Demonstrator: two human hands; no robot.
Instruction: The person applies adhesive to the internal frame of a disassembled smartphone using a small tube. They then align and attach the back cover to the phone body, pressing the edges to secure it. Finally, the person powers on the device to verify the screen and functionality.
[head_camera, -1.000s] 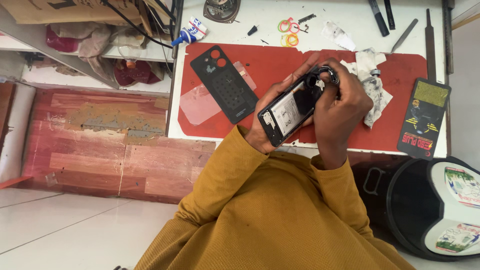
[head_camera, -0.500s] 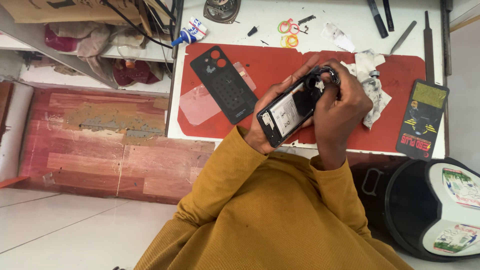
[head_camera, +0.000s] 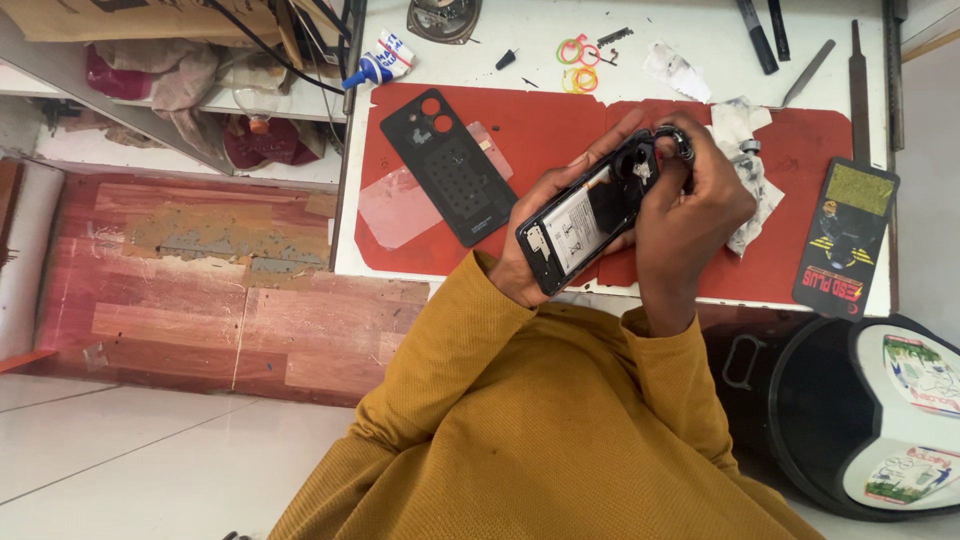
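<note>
Left hand (head_camera: 525, 270) cradled the opened phone (head_camera: 590, 212) tilted up off the surface so the right hand (head_camera: 690, 200) could pinch at its camera corner.

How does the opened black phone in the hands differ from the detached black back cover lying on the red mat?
The opened black phone is held off the red mat in both hands, insides exposed; the detached black back cover lies flat and untouched. The phone is a thick body, the cover a thin shell. Both are black, rectangular.
</note>
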